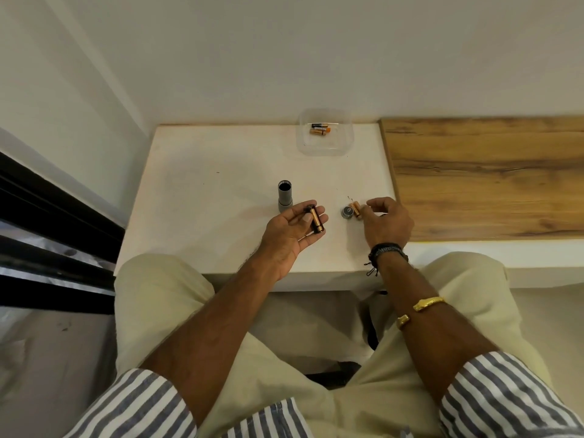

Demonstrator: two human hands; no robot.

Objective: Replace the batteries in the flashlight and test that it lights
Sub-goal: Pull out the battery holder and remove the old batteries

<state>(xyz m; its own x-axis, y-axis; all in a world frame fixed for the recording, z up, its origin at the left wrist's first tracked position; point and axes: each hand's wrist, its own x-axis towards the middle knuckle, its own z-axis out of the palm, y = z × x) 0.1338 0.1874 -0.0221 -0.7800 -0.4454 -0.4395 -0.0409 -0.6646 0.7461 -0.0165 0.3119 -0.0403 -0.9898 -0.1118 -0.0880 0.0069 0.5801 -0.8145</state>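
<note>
The grey flashlight body stands upright on the white table, its open end up. Just right of it, my left hand lies palm up and holds a black battery holder with copper-coloured batteries in it. My right hand pinches a loose copper battery at the table surface. This battery touches or nearly touches the grey flashlight cap lying beside it.
A clear plastic tray with a few batteries stands at the table's far edge by the wall. A wooden surface adjoins the table on the right. A dark window frame runs along the left.
</note>
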